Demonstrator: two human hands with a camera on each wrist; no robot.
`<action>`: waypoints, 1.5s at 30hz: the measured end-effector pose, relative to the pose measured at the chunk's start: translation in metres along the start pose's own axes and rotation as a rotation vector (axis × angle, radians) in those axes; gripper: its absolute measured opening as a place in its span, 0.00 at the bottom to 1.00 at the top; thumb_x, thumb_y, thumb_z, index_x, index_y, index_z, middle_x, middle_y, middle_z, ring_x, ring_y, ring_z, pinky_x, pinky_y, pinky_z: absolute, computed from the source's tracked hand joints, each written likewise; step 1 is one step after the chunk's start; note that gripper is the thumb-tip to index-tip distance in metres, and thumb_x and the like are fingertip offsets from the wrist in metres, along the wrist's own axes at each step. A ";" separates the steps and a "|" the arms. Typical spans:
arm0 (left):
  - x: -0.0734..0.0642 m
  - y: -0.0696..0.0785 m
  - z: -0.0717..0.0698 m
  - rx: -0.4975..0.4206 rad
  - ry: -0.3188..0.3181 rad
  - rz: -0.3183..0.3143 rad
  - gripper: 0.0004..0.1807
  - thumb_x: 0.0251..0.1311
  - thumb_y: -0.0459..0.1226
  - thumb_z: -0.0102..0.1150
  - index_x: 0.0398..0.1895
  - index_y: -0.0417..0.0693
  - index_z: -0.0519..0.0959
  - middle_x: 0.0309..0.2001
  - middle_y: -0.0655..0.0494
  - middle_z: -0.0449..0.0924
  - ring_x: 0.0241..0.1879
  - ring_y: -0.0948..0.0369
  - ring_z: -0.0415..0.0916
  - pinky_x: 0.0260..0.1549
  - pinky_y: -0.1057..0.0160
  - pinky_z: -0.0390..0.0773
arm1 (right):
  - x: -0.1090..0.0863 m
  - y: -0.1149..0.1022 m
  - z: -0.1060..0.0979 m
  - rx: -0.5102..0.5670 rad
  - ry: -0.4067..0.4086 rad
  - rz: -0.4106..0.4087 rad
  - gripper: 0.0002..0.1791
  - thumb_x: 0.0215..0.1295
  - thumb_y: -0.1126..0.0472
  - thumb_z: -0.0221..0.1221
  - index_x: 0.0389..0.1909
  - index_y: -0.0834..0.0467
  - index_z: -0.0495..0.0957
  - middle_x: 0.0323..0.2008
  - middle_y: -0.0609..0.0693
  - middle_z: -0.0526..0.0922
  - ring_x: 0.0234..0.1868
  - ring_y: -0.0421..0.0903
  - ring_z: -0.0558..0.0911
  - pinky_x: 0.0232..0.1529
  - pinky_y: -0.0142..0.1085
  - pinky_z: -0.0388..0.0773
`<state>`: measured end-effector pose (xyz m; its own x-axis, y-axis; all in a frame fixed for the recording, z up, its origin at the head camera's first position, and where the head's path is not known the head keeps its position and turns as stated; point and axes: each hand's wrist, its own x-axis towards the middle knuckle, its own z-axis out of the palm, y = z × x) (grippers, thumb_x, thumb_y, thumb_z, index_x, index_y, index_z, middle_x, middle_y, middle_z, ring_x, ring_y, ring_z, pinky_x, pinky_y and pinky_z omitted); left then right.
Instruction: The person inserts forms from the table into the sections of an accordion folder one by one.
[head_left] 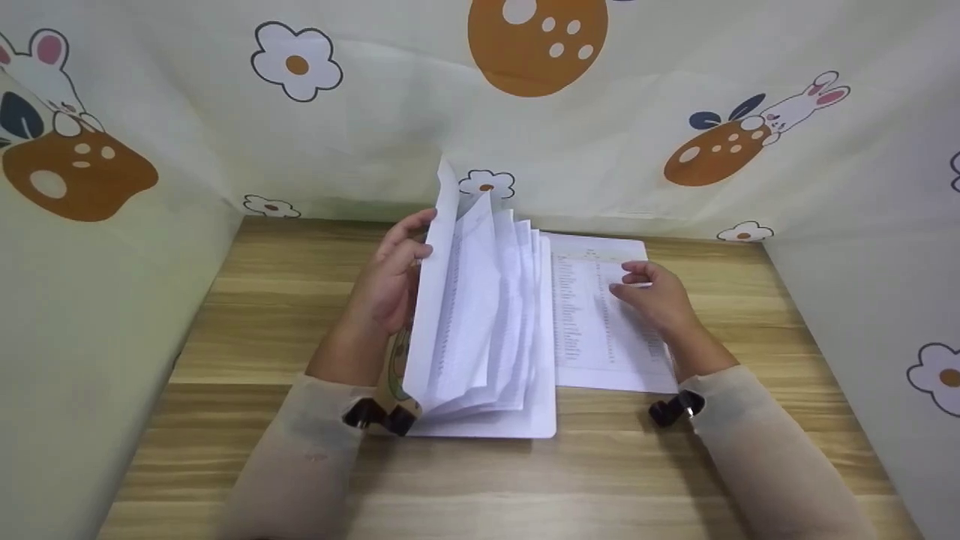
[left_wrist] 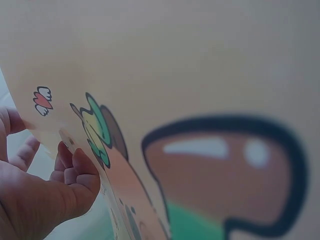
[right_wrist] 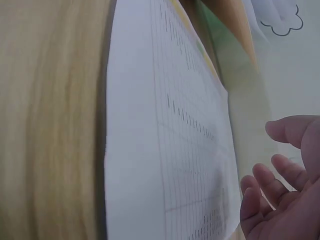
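Note:
A booklet with white pages [head_left: 476,300] stands partly open on the table, its loose leaves fanned out. My left hand [head_left: 384,289] grips its raised front cover [head_left: 431,315] from the left side, fingers at the edge. In the left wrist view, the cover's outer face [left_wrist: 165,65] carries cartoon prints, among them a winged heart [left_wrist: 43,101]. To the right lies a printed sheet [head_left: 577,307] with rows of small text in columns. Over its right part hovers my right hand [head_left: 666,300], fingers loosely curled with nothing between them; the right wrist view shows the thumb apart from the fingertips.
The wooden table [head_left: 480,487] extends in front and to both sides. A pale cloth [head_left: 375,127] printed with flowers, rabbits and orange fruit stands close behind and along the sides. Small dark cameras are strapped at both wrists, near the beige sleeves [head_left: 300,450].

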<state>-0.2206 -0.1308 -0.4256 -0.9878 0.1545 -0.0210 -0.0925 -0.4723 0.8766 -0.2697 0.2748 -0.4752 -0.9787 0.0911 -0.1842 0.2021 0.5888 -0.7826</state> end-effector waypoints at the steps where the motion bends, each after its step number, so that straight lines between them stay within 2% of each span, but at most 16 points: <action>1: 0.000 0.000 0.000 0.000 -0.003 0.000 0.30 0.70 0.32 0.45 0.76 0.53 0.69 0.64 0.50 0.72 0.59 0.47 0.75 0.50 0.57 0.82 | 0.000 0.002 -0.002 -0.004 -0.002 0.010 0.34 0.69 0.55 0.69 0.73 0.60 0.73 0.64 0.60 0.79 0.60 0.53 0.78 0.55 0.35 0.75; 4: 0.000 -0.001 0.000 -0.001 -0.009 -0.002 0.31 0.70 0.32 0.46 0.76 0.54 0.69 0.65 0.50 0.72 0.60 0.47 0.74 0.50 0.57 0.82 | 0.001 0.008 -0.008 -0.019 -0.003 0.028 0.38 0.68 0.55 0.69 0.76 0.60 0.69 0.68 0.61 0.76 0.65 0.57 0.76 0.59 0.40 0.75; 9: -0.001 -0.001 -0.001 0.009 -0.011 -0.002 0.31 0.69 0.33 0.46 0.75 0.56 0.70 0.63 0.49 0.73 0.57 0.48 0.76 0.49 0.57 0.82 | 0.006 0.017 -0.014 -0.118 -0.012 0.031 0.43 0.67 0.53 0.70 0.79 0.62 0.64 0.74 0.64 0.71 0.72 0.62 0.73 0.69 0.51 0.75; 14: -0.001 -0.001 -0.001 -0.001 -0.009 0.000 0.30 0.69 0.33 0.46 0.75 0.56 0.70 0.62 0.48 0.74 0.56 0.49 0.77 0.49 0.57 0.82 | 0.011 0.022 -0.018 -0.250 -0.061 0.035 0.52 0.66 0.49 0.71 0.82 0.67 0.56 0.80 0.71 0.63 0.80 0.68 0.65 0.80 0.59 0.66; 17: -0.001 -0.002 -0.001 -0.011 -0.010 0.002 0.31 0.69 0.32 0.46 0.75 0.56 0.70 0.62 0.49 0.74 0.55 0.50 0.77 0.48 0.58 0.82 | 0.011 0.023 -0.017 -0.322 -0.077 0.054 0.57 0.65 0.45 0.72 0.83 0.67 0.53 0.81 0.72 0.59 0.81 0.69 0.63 0.81 0.60 0.62; 20: 0.000 -0.002 -0.001 -0.022 -0.011 0.002 0.31 0.69 0.32 0.45 0.75 0.55 0.70 0.61 0.49 0.74 0.54 0.51 0.78 0.47 0.59 0.82 | 0.010 0.024 -0.016 -0.371 -0.085 0.096 0.59 0.62 0.42 0.73 0.85 0.63 0.53 0.82 0.71 0.55 0.79 0.70 0.62 0.80 0.63 0.62; 25: 0.000 -0.003 0.000 -0.040 -0.012 0.009 0.31 0.68 0.31 0.45 0.75 0.54 0.70 0.61 0.51 0.75 0.53 0.53 0.78 0.46 0.60 0.82 | 0.009 0.024 -0.015 -0.391 -0.100 0.133 0.62 0.59 0.41 0.76 0.86 0.58 0.51 0.83 0.69 0.49 0.78 0.71 0.59 0.79 0.65 0.62; 31: 0.000 -0.002 0.000 -0.030 -0.008 0.008 0.31 0.69 0.31 0.45 0.75 0.53 0.69 0.64 0.52 0.73 0.56 0.52 0.76 0.49 0.60 0.82 | 0.009 0.023 -0.016 -0.369 -0.121 0.154 0.62 0.61 0.45 0.75 0.86 0.60 0.48 0.82 0.71 0.50 0.76 0.69 0.64 0.79 0.63 0.64; 36: 0.000 -0.002 -0.001 -0.025 -0.010 0.001 0.31 0.69 0.31 0.45 0.76 0.53 0.69 0.64 0.51 0.73 0.56 0.51 0.77 0.48 0.60 0.83 | 0.010 0.021 -0.018 -0.374 -0.140 0.157 0.62 0.62 0.46 0.75 0.85 0.67 0.48 0.81 0.74 0.51 0.76 0.68 0.66 0.80 0.61 0.64; 40: -0.001 -0.002 -0.001 -0.023 -0.018 -0.012 0.31 0.69 0.32 0.44 0.76 0.55 0.69 0.62 0.49 0.74 0.52 0.52 0.80 0.45 0.60 0.84 | 0.012 0.021 -0.019 -0.399 -0.147 0.141 0.61 0.62 0.46 0.75 0.82 0.72 0.51 0.79 0.76 0.58 0.73 0.67 0.71 0.78 0.60 0.68; 45: 0.000 -0.003 0.000 -0.039 -0.013 -0.011 0.30 0.68 0.32 0.45 0.74 0.55 0.70 0.60 0.48 0.75 0.51 0.53 0.80 0.44 0.60 0.84 | 0.014 0.021 -0.021 -0.392 -0.157 0.134 0.60 0.63 0.46 0.74 0.81 0.74 0.52 0.77 0.76 0.64 0.68 0.65 0.75 0.74 0.58 0.73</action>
<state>-0.2202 -0.1293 -0.4284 -0.9850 0.1707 -0.0242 -0.1085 -0.5042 0.8568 -0.2798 0.3056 -0.4815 -0.9212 0.0826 -0.3803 0.2680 0.8431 -0.4662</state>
